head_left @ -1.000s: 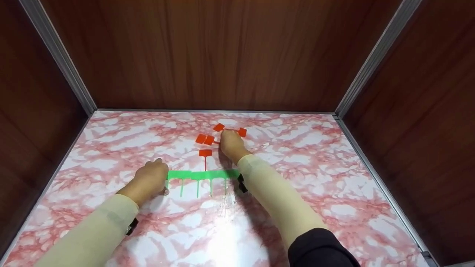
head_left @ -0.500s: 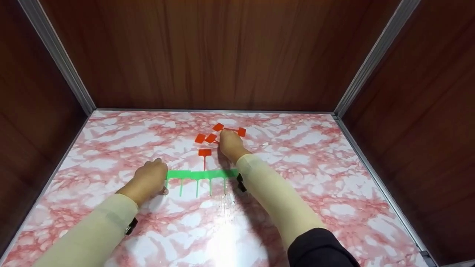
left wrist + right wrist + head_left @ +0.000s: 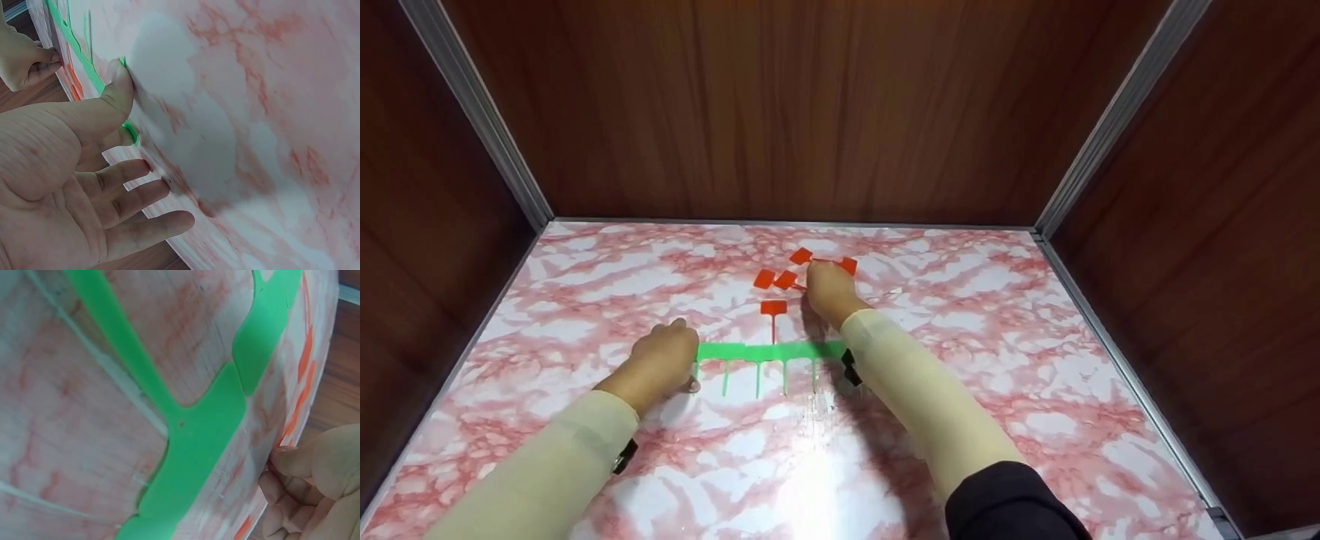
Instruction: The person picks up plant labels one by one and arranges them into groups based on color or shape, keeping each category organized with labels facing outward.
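Note:
Green T-shaped plant labels (image 3: 765, 352) lie in a row, heads side by side, stems toward the person. At the row's left end my left hand (image 3: 664, 356) pinches a green label (image 3: 133, 134) between thumb and index finger; the other fingers spread over the table. Behind the row, one red plant label (image 3: 773, 308) lies with its stem touching or nearly touching the green heads. Farther back my right hand (image 3: 829, 289) pinches the stem of a red label (image 3: 785, 280), its fingertips hidden in the head view. Around that hand lie more red labels (image 3: 800, 256).
The labels lie on a pink-and-white marbled table (image 3: 1020, 360). Dark wood-look panels (image 3: 795, 112) with grey metal edging enclose the back and both sides. My right forearm covers the right end of the green row. Light glares off the table's front middle.
The red label at my right hand has turned slightly, its head shifting away from the neighbouring one. My right hand has since edged right, covering part of another red label. My left hand stays put.

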`<act>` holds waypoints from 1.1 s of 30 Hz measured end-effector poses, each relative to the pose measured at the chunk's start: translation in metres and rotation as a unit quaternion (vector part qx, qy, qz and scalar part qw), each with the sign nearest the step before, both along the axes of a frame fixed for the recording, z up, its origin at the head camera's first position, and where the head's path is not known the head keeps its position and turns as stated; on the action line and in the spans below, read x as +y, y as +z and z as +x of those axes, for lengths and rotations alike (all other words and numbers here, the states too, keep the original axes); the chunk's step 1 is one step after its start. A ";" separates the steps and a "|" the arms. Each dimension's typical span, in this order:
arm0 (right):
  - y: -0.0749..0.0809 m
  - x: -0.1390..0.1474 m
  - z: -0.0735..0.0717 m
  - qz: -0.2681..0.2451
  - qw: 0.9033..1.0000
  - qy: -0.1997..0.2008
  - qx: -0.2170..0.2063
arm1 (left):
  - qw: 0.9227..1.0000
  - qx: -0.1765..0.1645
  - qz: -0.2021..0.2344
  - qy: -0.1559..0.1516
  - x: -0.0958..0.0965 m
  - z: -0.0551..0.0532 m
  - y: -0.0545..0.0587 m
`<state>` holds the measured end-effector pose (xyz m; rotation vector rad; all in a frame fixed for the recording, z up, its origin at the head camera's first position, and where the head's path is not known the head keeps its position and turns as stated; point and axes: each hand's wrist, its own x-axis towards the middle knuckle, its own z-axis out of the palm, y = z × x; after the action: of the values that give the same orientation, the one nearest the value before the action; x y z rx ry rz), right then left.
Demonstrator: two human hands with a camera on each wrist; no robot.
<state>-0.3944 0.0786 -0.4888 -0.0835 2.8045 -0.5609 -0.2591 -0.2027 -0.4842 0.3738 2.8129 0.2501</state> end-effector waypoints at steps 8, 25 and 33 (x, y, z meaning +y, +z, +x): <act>-0.002 0.007 -0.009 -0.032 0.999 -0.009 -0.019 | 1.000 -0.002 -0.005 0.003 0.000 -0.002 0.001; 0.002 0.011 -0.025 0.011 0.997 -0.035 -0.061 | 1.000 0.015 0.004 -0.005 -0.001 0.001 0.002; 0.000 0.020 -0.021 -0.177 0.980 -0.091 -0.031 | 1.000 -0.001 0.011 0.004 -0.002 0.002 0.001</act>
<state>-0.4149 0.0991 -0.4884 0.1191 2.6370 -1.0826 -0.2570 -0.2044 -0.4827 0.3685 2.8124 0.2833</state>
